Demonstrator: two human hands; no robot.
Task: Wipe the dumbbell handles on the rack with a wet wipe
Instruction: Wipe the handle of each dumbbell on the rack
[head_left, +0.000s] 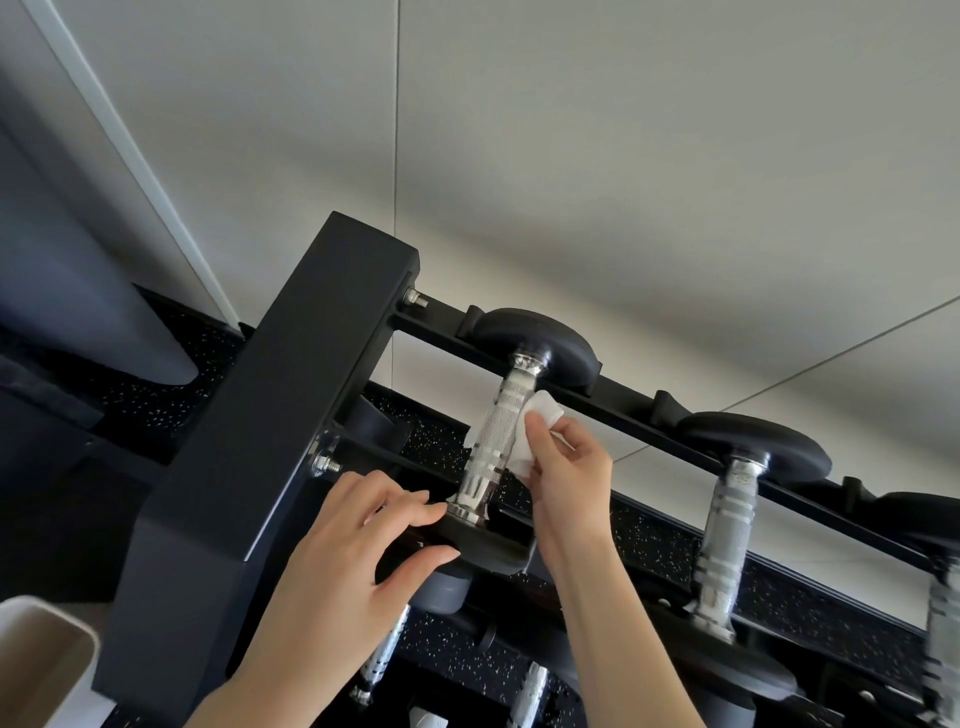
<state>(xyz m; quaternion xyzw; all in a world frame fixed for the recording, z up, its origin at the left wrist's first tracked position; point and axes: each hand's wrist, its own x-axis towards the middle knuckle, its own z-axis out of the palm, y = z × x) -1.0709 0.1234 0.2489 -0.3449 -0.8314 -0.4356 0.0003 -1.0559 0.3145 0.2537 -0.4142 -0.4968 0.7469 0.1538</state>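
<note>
- Nearest us, our left hand (358, 540) rests with relaxed, nearly straight fingers on the near black head of the dumbbell (491, 447), gripping nothing.
- Behind it we see the black rack (280, 410), with that dumbbell lying across its top rails at the left end.
- Our right hand (566, 478) pinches the white wet wipe (535, 436) against the right side of the knurled handle (493, 441).

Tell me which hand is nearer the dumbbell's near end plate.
Left. The left hand rests its fingers on the near end plate; the right hand holds the wet wipe against the handle above.
</note>
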